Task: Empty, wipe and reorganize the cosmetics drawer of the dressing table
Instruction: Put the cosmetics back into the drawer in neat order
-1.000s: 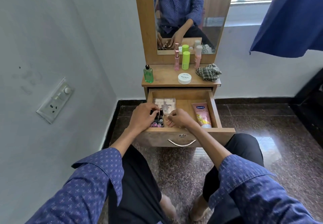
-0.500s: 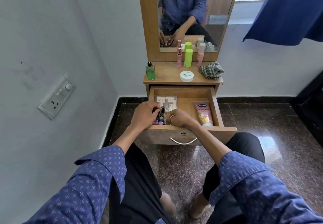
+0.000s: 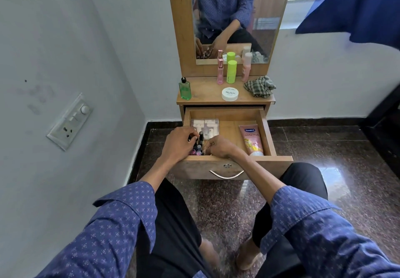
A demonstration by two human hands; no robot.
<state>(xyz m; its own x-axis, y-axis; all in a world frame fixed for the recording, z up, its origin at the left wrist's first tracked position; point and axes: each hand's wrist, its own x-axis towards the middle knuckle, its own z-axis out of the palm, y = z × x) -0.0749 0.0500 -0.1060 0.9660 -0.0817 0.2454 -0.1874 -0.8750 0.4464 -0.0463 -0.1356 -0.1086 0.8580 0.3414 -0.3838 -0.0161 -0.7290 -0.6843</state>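
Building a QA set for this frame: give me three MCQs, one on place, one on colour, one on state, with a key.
1. Where does the pink tube lie?
A. drawer's right side
B. tabletop
C. floor

2. What colour is the bottle at the tabletop's left?
A. blue
B. green
C. red

3. How is the drawer?
A. closed
B. removed
C. pulled open

Key: A, the tube lies along the drawer's right wall; B, its liquid shows green; C, its inside is exposed, with the left hand and right hand among small bottles in it.
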